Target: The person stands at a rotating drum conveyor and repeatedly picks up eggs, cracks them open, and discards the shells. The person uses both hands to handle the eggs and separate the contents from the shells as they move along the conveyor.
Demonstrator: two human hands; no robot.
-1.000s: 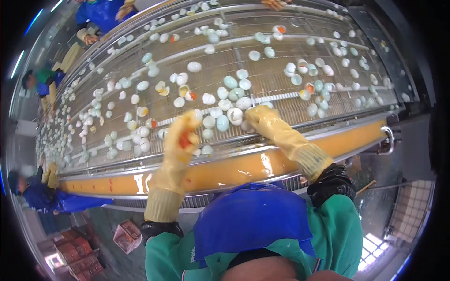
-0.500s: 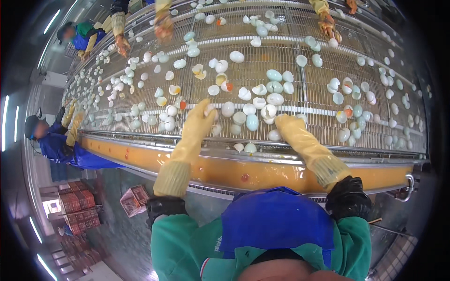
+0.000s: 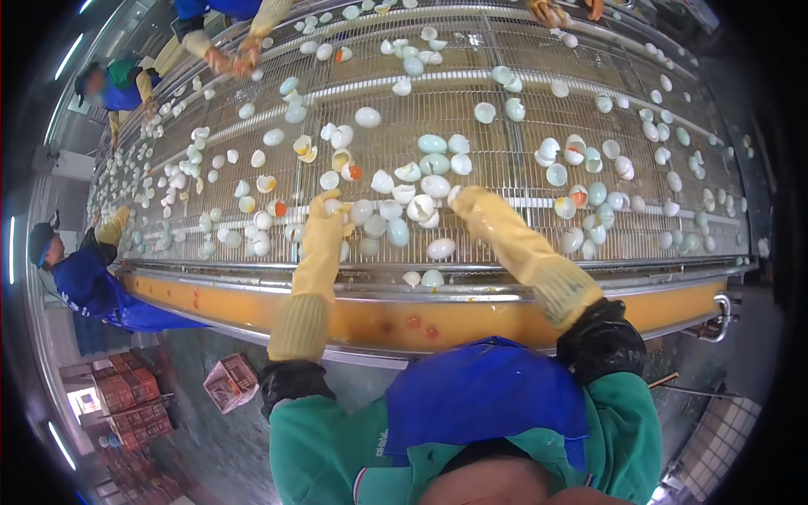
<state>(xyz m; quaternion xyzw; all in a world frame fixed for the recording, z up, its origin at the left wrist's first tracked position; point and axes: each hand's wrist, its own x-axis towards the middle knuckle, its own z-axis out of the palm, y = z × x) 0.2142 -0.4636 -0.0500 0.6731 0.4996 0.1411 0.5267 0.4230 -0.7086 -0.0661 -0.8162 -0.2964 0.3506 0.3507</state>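
Eggshells (image 3: 435, 186) on wire table (image 3: 421, 109), orange liquid (image 3: 362, 317), greenish floor (image 3: 189, 362), left grip (image 3: 323, 225) pinching a shell (image 3: 334, 204), right grip (image 3: 486, 212) unclear

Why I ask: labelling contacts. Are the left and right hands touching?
Apart: the head view shows several eggshells lying on the metal grid between the left hand and right hand.
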